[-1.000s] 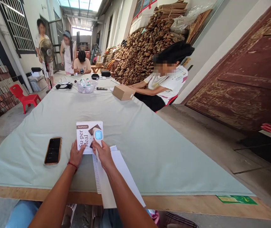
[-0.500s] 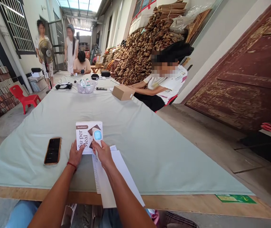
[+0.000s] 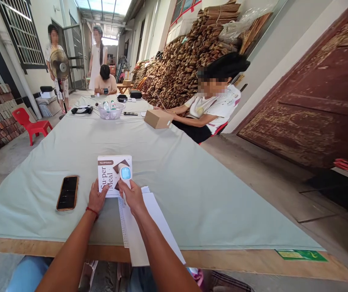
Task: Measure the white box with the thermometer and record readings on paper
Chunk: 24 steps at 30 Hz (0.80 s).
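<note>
Bowl (image 3: 109,115): it is standing far along the table (image 3: 210,202), and bottles (image 3: 113,106) are sitting inside.
Carton (image 3: 157,119): it is resting to the right of the bowl; its inside is hiding from view.
Box (image 3: 104,172): both hands are keeping it over the table's near part, with the printed front facing the wearer.
Left hand (image 3: 97,197): it is clamping the box's lower left corner, the thumb lying on the front, the other fingers going around the edge.
Right hand (image 3: 133,197): its fingers are closing around the handle of a device (image 3: 126,173), whose screen is glowing blue before the box's right part; whether they are touching, I cannot tell.
Forearms: they are reaching forward, the right one passing above papers (image 3: 161,221).
Phone (image 3: 67,193): it is lying left of the left hand.
Change: one second ago a person (image 3: 95,61) at the back was leaning; now this person is standing straighter, while box and device are staying nearly in place.
</note>
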Each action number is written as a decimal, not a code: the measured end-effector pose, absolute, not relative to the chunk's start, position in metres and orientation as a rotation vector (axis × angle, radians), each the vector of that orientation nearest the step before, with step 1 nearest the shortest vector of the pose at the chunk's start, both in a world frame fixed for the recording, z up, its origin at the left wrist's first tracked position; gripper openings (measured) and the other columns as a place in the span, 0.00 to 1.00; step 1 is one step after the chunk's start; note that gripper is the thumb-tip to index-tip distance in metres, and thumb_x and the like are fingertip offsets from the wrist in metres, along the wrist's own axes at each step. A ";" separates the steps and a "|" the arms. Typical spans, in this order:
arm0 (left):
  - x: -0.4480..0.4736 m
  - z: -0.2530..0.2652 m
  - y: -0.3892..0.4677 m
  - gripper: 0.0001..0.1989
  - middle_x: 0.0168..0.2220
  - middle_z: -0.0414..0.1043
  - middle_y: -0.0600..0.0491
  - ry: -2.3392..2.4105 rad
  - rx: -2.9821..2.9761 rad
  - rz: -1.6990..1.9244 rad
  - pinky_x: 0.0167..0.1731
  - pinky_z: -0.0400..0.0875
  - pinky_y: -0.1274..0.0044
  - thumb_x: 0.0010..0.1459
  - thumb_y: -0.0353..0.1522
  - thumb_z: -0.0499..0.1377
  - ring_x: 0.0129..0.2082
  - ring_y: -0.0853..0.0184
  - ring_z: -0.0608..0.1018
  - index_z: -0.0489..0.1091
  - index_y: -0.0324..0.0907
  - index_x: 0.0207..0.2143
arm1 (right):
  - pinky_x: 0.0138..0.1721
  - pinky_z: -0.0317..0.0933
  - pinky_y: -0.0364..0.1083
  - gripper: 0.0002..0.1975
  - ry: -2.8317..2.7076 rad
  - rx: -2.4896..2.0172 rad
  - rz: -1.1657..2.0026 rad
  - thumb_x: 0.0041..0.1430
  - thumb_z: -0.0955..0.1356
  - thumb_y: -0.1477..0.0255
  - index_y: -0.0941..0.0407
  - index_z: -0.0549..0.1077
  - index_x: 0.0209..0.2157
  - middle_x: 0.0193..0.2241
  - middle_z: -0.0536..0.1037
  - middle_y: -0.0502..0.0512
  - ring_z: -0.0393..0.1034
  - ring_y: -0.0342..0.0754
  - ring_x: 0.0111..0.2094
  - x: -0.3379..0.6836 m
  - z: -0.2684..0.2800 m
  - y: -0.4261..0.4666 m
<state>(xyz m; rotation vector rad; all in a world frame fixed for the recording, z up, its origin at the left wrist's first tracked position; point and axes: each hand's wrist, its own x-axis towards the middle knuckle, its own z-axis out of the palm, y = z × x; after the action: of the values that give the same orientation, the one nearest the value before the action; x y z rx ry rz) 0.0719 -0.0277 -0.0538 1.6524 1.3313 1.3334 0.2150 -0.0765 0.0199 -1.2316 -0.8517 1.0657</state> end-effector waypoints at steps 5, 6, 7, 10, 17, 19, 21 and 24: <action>0.072 -0.054 -0.027 0.20 0.39 0.72 0.49 1.335 1.666 1.335 0.46 0.68 0.68 0.56 0.44 0.59 0.43 0.59 0.74 0.71 0.45 0.47 | 0.23 0.53 0.43 0.18 -0.833 -1.248 1.073 0.45 0.71 0.57 0.53 0.64 0.18 0.14 0.65 0.44 0.57 0.41 0.19 0.215 0.020 -0.077; 0.072 -0.054 -0.027 0.19 0.39 0.72 0.49 1.338 1.663 1.334 0.46 0.68 0.68 0.56 0.44 0.59 0.42 0.59 0.74 0.72 0.45 0.47 | 0.23 0.53 0.43 0.18 -0.842 -1.258 1.067 0.45 0.70 0.57 0.53 0.64 0.18 0.14 0.65 0.44 0.57 0.42 0.19 0.215 0.020 -0.077; 0.072 -0.054 -0.027 0.19 0.38 0.71 0.49 1.339 1.658 1.335 0.45 0.68 0.68 0.56 0.44 0.60 0.42 0.59 0.74 0.72 0.45 0.46 | 0.23 0.53 0.43 0.17 -0.852 -1.266 1.059 0.46 0.70 0.57 0.53 0.64 0.18 0.13 0.65 0.44 0.57 0.42 0.19 0.215 0.020 -0.077; 0.072 -0.054 -0.027 0.20 0.39 0.72 0.49 1.324 1.657 1.344 0.46 0.67 0.68 0.56 0.45 0.59 0.43 0.59 0.73 0.72 0.45 0.46 | 0.23 0.53 0.43 0.18 -0.876 -1.281 1.043 0.47 0.69 0.57 0.53 0.63 0.17 0.12 0.64 0.44 0.57 0.42 0.18 0.215 0.018 -0.076; 0.071 -0.054 -0.027 0.20 0.41 0.73 0.48 1.317 1.707 1.345 0.46 0.67 0.67 0.58 0.45 0.58 0.44 0.59 0.73 0.71 0.44 0.48 | 0.24 0.54 0.44 0.17 -0.852 -1.242 1.077 0.45 0.70 0.55 0.54 0.66 0.21 0.13 0.66 0.43 0.58 0.42 0.19 0.214 0.012 -0.075; 0.071 -0.053 -0.028 0.21 0.41 0.73 0.48 1.305 1.706 1.346 0.46 0.67 0.67 0.57 0.45 0.58 0.44 0.58 0.74 0.71 0.43 0.48 | 0.25 0.54 0.44 0.17 -0.857 -1.243 1.082 0.45 0.71 0.56 0.54 0.65 0.21 0.14 0.66 0.43 0.58 0.42 0.20 0.215 0.012 -0.075; 0.071 -0.052 -0.027 0.22 0.42 0.74 0.47 1.287 1.675 1.352 0.48 0.67 0.67 0.56 0.46 0.59 0.45 0.58 0.74 0.71 0.42 0.47 | 0.27 0.54 0.44 0.17 -0.888 -1.242 1.078 0.45 0.71 0.56 0.54 0.65 0.21 0.15 0.66 0.44 0.59 0.43 0.21 0.218 0.013 -0.077; 0.068 -0.047 -0.023 0.27 0.45 0.75 0.46 1.207 1.570 1.299 0.49 0.68 0.66 0.52 0.48 0.62 0.47 0.57 0.75 0.70 0.41 0.49 | 0.29 0.54 0.43 0.17 -0.967 -1.202 1.095 0.47 0.69 0.57 0.54 0.65 0.20 0.18 0.66 0.45 0.59 0.44 0.25 0.224 0.018 -0.083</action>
<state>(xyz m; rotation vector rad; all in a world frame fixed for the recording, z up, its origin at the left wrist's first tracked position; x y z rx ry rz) 0.0677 -0.0234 -0.0470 1.5696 1.2072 1.2995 0.2239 -0.0827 0.0177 -1.2024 -0.9674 1.0952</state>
